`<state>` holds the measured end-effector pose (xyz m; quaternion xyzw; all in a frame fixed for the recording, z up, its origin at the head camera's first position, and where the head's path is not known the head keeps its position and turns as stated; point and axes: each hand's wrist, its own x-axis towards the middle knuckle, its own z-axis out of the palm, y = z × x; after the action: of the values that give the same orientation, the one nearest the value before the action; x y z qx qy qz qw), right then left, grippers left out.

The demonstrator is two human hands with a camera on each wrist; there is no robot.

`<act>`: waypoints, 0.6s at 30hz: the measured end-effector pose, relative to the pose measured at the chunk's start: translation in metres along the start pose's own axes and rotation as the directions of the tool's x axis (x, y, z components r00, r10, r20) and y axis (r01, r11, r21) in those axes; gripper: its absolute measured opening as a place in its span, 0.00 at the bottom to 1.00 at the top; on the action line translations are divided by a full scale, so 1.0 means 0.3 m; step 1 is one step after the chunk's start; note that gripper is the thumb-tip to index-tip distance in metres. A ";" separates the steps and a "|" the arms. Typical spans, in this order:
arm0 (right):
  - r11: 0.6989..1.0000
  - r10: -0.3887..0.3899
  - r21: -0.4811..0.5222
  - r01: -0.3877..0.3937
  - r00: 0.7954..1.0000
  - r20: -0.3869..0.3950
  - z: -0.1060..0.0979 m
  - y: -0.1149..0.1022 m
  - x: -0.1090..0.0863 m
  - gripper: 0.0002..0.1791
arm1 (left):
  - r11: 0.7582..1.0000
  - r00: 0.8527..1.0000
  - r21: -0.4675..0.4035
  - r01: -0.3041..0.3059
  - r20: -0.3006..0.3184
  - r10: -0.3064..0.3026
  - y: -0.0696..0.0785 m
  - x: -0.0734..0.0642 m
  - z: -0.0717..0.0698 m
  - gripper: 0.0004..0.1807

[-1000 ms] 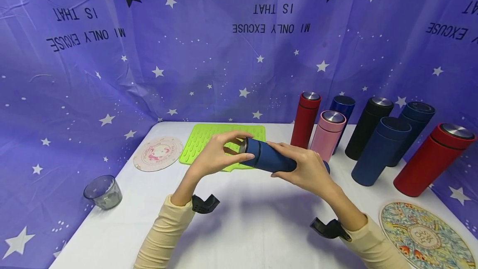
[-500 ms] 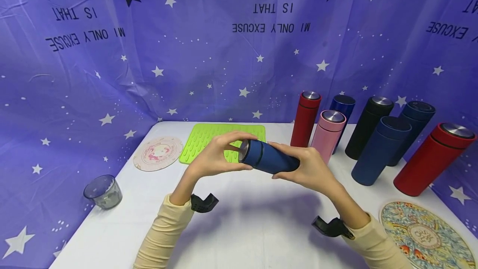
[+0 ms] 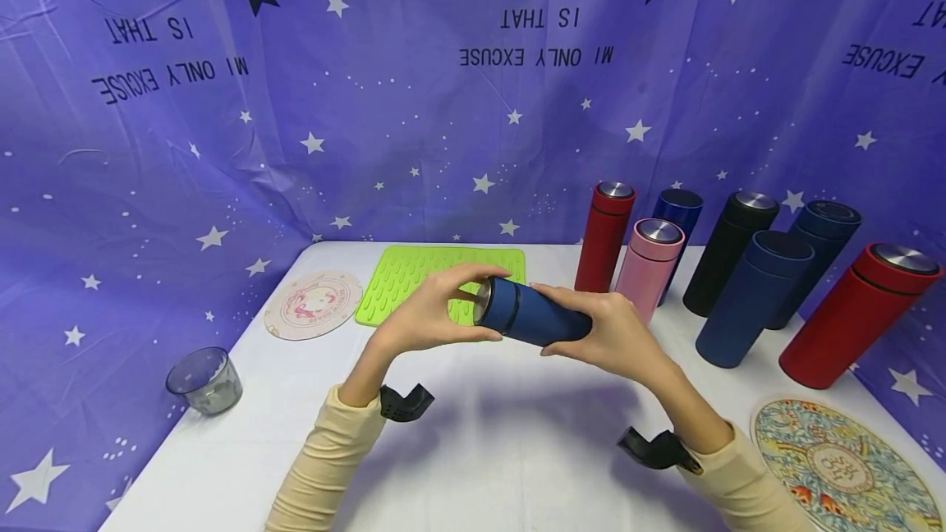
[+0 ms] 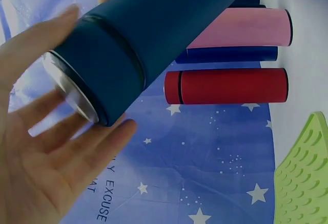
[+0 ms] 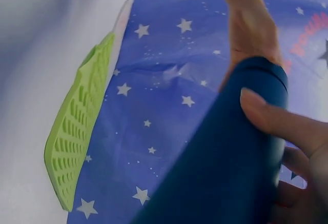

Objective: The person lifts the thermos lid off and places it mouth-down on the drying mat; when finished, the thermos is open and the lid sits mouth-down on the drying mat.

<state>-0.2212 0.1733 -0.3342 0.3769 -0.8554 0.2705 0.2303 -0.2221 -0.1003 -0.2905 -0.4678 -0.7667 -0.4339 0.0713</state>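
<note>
Blue flask (image 3: 543, 316) hangs tilted above the tabletop (image 3: 510, 458), the right hand's (image 3: 617, 333) grip clamped on its body, the left hand's (image 3: 427, 312) pinching its lid. The left wrist view shows fingers (image 4: 97, 144) beyond the steel end (image 4: 73, 89); only the head view includes the glass (image 3: 207, 384), at the tabletop's left edge. White surface separates the forearms (image 3: 695, 405).

- left hand (image 4: 46, 167) round metal-topped end of dark blue bottle (image 4: 169, 24), bottle tilted
- red bottle (image 4: 233, 86), pink bottle (image 4: 241, 27) beyond
- green mat (image 4: 307, 178) lower right, white surface (image 4: 305, 75)
- starry cloth (image 4: 169, 162) behind
</note>
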 end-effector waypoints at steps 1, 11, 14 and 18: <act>0.999 0.019 0.029 -0.020 0.999 0.028 -0.004 0.005 -0.001 0.45 | 0.999 0.999 0.001 -0.034 0.018 0.034 -0.003 0.000 -0.001 0.36; 0.998 0.027 0.058 -0.030 0.999 0.040 -0.008 0.007 0.001 0.44 | 0.999 0.999 -0.011 -0.053 -0.014 0.053 -0.081 -0.006 0.015 0.35; 1.000 -0.008 0.010 0.008 1.000 -0.006 0.002 0.002 0.002 0.45 | 0.999 0.998 -0.007 0.033 -0.060 -0.033 -0.115 -0.008 0.025 0.35; 0.998 -0.025 -0.058 0.023 0.999 -0.035 0.007 -0.001 0.000 0.46 | 0.996 0.993 -0.006 0.090 -0.081 -0.091 -0.128 -0.005 0.031 0.34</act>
<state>-0.2214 0.1718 -0.3357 0.3755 -0.8540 0.2497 0.2597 -0.2484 -0.1016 -0.3200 -0.4145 -0.7830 -0.4565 0.0822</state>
